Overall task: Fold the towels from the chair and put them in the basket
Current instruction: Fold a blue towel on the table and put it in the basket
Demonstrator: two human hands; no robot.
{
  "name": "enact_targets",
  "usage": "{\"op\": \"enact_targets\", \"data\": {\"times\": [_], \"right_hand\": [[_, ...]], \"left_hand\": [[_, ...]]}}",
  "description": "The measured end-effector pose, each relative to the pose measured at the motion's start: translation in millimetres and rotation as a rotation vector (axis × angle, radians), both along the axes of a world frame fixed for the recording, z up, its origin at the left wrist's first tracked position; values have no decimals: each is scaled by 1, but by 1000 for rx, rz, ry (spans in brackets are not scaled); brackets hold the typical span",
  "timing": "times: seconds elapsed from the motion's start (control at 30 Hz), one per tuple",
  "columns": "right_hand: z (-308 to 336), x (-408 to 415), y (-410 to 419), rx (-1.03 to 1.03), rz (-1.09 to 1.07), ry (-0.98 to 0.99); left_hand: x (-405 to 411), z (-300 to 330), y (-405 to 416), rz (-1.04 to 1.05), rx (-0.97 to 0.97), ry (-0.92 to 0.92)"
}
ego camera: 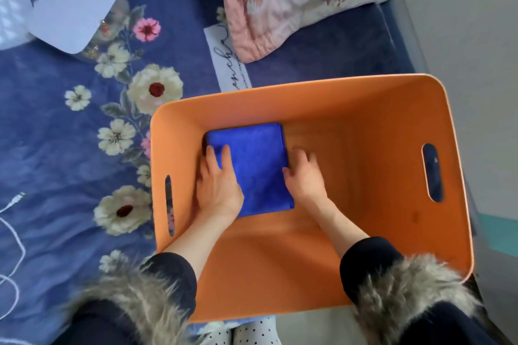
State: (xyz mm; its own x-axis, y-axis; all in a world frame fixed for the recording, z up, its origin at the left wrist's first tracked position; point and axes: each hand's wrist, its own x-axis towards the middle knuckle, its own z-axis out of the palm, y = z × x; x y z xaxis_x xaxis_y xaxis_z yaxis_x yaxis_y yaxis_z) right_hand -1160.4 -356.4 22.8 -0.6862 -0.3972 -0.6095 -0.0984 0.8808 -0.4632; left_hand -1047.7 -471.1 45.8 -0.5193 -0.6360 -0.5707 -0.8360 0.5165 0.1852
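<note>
both hands (260,179) flat on folded blue towel (258,165), in orange basket (364,126)

white fabric label (224,56) on bedspread | cursive script, partly hidden | not legible

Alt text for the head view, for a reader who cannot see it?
Both hands, left and right, press a folded blue towel flat on the floor of an orange basket. The basket sits on a floral blue bedspread.

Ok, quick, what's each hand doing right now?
Left hand: open, fingers flat on the folded blue towel in the orange basket.
Right hand: open, touching the towel's right edge.
</note>
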Motion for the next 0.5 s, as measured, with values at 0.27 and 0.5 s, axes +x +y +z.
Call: {"op": "enact_targets", "data": {"times": [0.27, 0.5], "right_hand": [[-7, 8, 11, 280, 959, 284], [-17, 8, 5, 365, 992, 263]], "left_hand": [[20, -29, 3, -503, -137, -386], [18, -38, -9, -606, -147, -440]]}}
